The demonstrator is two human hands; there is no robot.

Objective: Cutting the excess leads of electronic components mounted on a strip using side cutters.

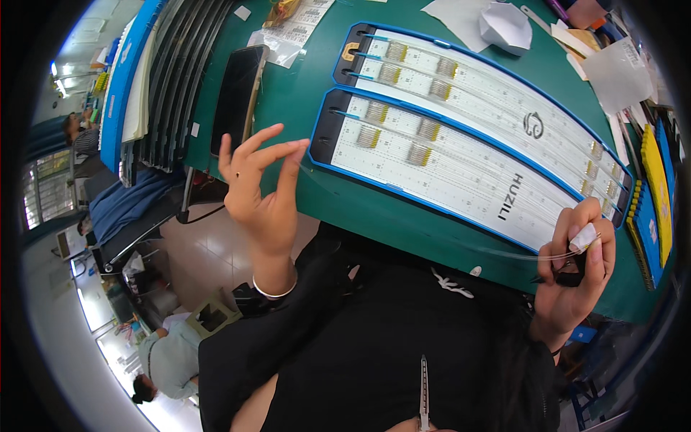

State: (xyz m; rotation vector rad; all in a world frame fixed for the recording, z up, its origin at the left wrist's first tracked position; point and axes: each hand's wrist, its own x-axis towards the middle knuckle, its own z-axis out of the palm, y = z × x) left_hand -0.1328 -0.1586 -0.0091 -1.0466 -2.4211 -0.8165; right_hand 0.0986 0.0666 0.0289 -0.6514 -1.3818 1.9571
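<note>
A thin clear strand [504, 252] stretches in the air just off the near edge of the green table [302, 93], running from the right hand [576, 266] out toward the person's middle. The right hand is curled closed at the table's near right corner, thumb and fingers pinching the strand's end together with a small white tab [584, 236] and a small dark tool [568, 277].

The left hand [263, 191] is raised off the table's near left edge, fingers spread wide and slightly bent, palm open — it holds nothing that can be made out, and whether the strand's faint far end reaches it cannot be told.

On the table, just beyond the strand, lie two long white boards with blue rims [446, 155], side by side, each carrying rows of small gold-coloured clips [399, 140]. Further left on the table rests a dark phone [237, 93]. At the table's far side sit a folded white paper box [507, 25] and loose paper sheets; at its right edge lie yellow and blue spiral notebooks [651, 201].

Below the table, the person's lap is covered by black clothing [389, 345] — a pair of slim tweezers [423, 392] lies there.
</note>
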